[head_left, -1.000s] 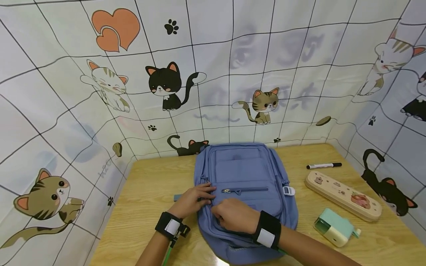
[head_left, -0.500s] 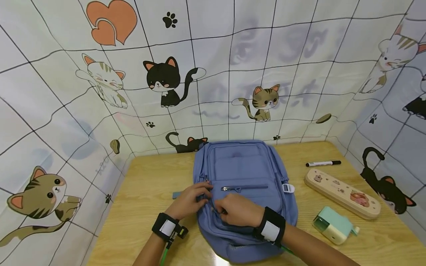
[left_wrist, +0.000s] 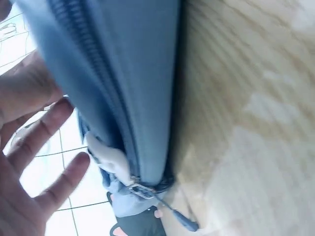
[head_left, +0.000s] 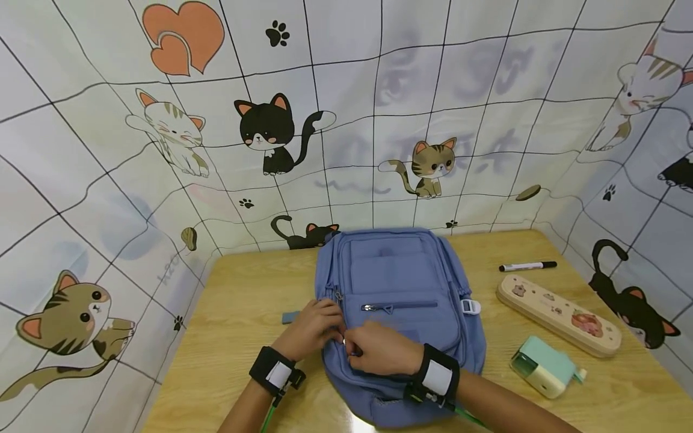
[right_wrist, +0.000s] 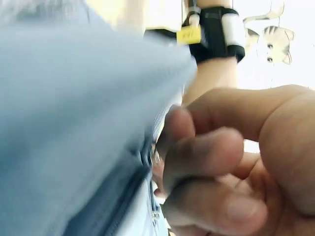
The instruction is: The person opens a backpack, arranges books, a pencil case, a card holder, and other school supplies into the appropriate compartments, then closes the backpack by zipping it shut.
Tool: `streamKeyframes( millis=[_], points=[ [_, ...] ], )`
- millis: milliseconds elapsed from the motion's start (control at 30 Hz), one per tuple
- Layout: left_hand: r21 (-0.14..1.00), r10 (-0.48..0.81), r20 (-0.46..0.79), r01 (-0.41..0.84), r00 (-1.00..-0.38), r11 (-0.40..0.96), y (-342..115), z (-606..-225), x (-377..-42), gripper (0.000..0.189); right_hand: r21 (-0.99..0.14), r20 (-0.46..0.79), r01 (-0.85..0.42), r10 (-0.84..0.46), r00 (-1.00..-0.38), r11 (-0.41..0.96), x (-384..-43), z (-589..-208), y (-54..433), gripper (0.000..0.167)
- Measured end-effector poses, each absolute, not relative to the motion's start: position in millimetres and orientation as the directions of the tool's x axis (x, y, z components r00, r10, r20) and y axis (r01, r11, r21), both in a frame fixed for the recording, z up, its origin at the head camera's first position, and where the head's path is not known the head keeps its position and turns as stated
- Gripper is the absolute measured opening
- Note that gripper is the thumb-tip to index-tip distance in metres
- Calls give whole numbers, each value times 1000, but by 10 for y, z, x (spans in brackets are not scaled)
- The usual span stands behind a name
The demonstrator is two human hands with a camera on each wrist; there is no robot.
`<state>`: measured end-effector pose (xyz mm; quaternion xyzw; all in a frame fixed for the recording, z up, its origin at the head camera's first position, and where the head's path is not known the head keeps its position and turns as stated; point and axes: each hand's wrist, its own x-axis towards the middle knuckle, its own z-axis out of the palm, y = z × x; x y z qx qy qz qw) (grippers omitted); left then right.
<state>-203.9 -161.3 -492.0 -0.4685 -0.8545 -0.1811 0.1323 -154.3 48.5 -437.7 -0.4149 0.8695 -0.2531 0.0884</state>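
A blue backpack (head_left: 400, 270) lies on the wooden table with its front pockets facing up. At the left edge of its front pocket my two hands meet. My left hand (head_left: 311, 328) grips the backpack's edge there, some fingers spread beside the fabric in the left wrist view. My right hand (head_left: 384, 349) has curled fingers and pinches a zipper pull, mostly hidden by the fingers. In the right wrist view, the right hand's curled fingers (right_wrist: 211, 157) sit beside a zipper and an opened-looking fold of fabric. Another zipper pull (head_left: 370, 308) lies at the front pocket's short zipper.
To the right of the backpack lie a black-and-white marker (head_left: 527, 266), a cream pencil case (head_left: 557, 316) and a mint-and-cream pencil sharpener (head_left: 547, 367). A cat-print curtain (head_left: 352, 132) hangs behind the wooden table (head_left: 243, 288).
The left fingers have moved slightly down towards the right hand, uncovering a zipper pull on the backpack's left side. The right hand went a little right, then back left. The backpack stays put.
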Motion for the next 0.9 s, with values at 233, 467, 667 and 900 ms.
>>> streamKeyframes(
  millis=[233,467,667,900],
  points=[
    [193,720,423,832,-549,521,-1600,-5009,-1990,5,-484,10,-670,-762,-647,563,-1454,-4381,477,17],
    [247,701,429,820,-570,516,-1578,-4967,-1970,8,-408,89,-716,-756,-648,566,-1417,-4357,499,27],
    [231,688,451,819,-568,525,-1570,-4947,-1956,10,-389,128,-706,-724,-678,592,-1432,-4360,515,25],
    [340,661,432,789,-614,511,-1633,-4944,-1904,6,-216,151,-688,-673,-724,693,-1425,-4409,427,15]
  ],
)
